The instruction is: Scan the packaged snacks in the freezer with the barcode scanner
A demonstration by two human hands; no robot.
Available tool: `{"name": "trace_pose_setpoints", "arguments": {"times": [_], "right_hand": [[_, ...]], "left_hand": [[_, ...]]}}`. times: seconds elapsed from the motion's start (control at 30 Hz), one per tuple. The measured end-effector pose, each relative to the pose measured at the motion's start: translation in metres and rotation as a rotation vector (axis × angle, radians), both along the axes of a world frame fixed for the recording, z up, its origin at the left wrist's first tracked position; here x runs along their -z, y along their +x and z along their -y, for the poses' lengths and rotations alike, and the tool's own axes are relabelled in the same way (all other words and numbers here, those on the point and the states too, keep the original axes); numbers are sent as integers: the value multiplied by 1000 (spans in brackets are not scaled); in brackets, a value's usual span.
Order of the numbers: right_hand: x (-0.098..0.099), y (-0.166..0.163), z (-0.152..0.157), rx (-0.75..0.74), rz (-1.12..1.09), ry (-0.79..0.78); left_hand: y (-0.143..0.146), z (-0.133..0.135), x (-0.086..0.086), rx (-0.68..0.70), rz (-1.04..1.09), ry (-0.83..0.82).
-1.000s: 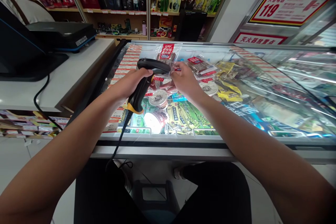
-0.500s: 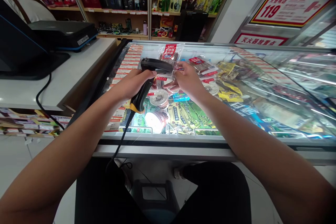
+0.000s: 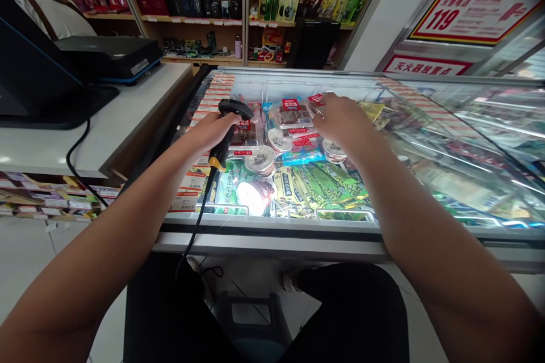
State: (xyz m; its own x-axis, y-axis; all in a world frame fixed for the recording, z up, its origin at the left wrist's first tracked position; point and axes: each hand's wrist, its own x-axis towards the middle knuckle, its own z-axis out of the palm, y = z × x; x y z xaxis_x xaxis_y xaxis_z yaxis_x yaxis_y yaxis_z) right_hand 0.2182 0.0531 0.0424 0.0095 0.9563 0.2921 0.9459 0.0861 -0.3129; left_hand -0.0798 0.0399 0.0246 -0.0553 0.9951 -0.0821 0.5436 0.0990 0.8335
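My left hand is wrapped around the grip of a black barcode scanner with a yellow-tipped end and a trailing cable. Just behind the scanner head lies a clear packet with a red label; whether my left fingers touch it is hidden. Farther right, my right hand has its fingers curled on another clear, red-labelled packet, partly covered by the hand. Between the hands sits a similar packet of dark food. Lidded cups and green-yellow ice-pop packs lie nearer me in the freezer.
The chest freezer's front edge runs across before my knees. A sliding glass lid covers its right part. To the left is a white counter with a black scale. Stocked shelves stand behind. A stool is below.
My right hand has moved right, from near the scanner to another packet. The scanner has shifted slightly left in my left hand. The packet formerly raised between the hands is no longer held up there.
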Motion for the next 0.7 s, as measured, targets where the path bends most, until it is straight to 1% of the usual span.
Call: {"name": "trace_pose_setpoints", "arguments": {"times": [0.07, 0.1, 0.13, 0.17, 0.2, 0.3, 0.33, 0.37, 0.47, 0.57, 0.63, 0.7], "right_hand": [[-5, -8, 9, -27, 73, 23], [-8, -14, 14, -59, 62, 27], [-10, -20, 19, -105, 11, -1], [-12, -26, 23, -164, -69, -74], [-13, -33, 26, -230, -159, -190], [-11, -48, 35, -393, -361, -628], [-8, -52, 36, -416, -408, -716], [-5, -56, 38, -420, -461, -769], [3, -63, 38, -416, -688, -837], [9, -68, 36, -398, -919, -894], [11, -72, 37, -364, -983, -915], [13, -76, 39, -346, -970, -894]], "left_hand": [[0, 0, 0, 3, -3, 6], [1, 1, -1, 10, 10, 5], [1, 2, -1, 17, 23, -2], [1, 2, -2, 16, 34, -14], [2, 2, -2, 9, 42, -25], [2, 1, -1, -11, 73, -14], [2, 1, 0, -13, 91, -2], [3, -1, 2, -10, 109, 6], [3, -3, 6, 10, 159, -11], [6, 0, 4, 24, 232, -69], [10, 5, -1, 66, 310, -126], [14, 13, -8, 125, 379, -167]]}}
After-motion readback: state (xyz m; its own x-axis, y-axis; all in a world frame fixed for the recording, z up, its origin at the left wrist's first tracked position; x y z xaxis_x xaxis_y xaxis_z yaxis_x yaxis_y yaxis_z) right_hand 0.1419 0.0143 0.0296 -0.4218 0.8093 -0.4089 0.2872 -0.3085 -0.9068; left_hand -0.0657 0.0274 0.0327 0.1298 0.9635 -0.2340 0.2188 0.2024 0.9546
